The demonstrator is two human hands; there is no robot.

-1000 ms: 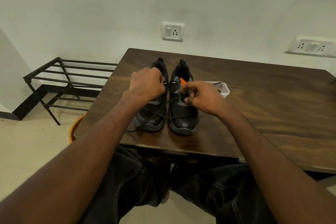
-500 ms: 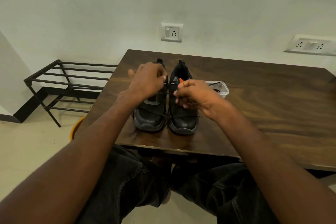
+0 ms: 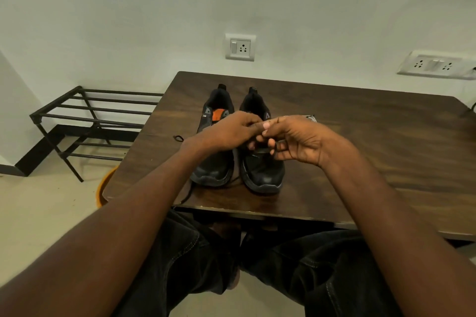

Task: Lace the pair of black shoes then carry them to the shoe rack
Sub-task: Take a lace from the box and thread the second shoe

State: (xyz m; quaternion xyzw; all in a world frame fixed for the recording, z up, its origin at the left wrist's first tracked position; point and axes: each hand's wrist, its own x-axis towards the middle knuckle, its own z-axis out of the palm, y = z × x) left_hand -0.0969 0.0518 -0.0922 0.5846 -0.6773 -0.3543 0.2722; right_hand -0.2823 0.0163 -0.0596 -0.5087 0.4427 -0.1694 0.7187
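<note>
2 black shoes (image 3: 239, 152) side by side on wooden table (image 3: 373, 152), toes toward the person. Left hand (image 3: 229, 131) and right hand (image 3: 296, 139) meet above the right-side shoe, pinching its lace (image 3: 262, 150). Small container (image 3: 310, 118) mostly hidden, contents unreadable. Shoe rack (image 3: 87, 121) stands left.

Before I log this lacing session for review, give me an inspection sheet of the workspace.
Surface: dark wooden table, against a pale wall.
Job's things: left shoe and right shoe side by side, toes toward the person; black lace trails off the near edge.
Clutter: small clear container, mostly hidden behind the right hand.
Grips: left hand and right hand meet over the right shoe, pinching lace.
Cables: one at the far right edge.
Surroundings: empty black shoe rack on the left; two wall sockets; orange object below the table.
</note>
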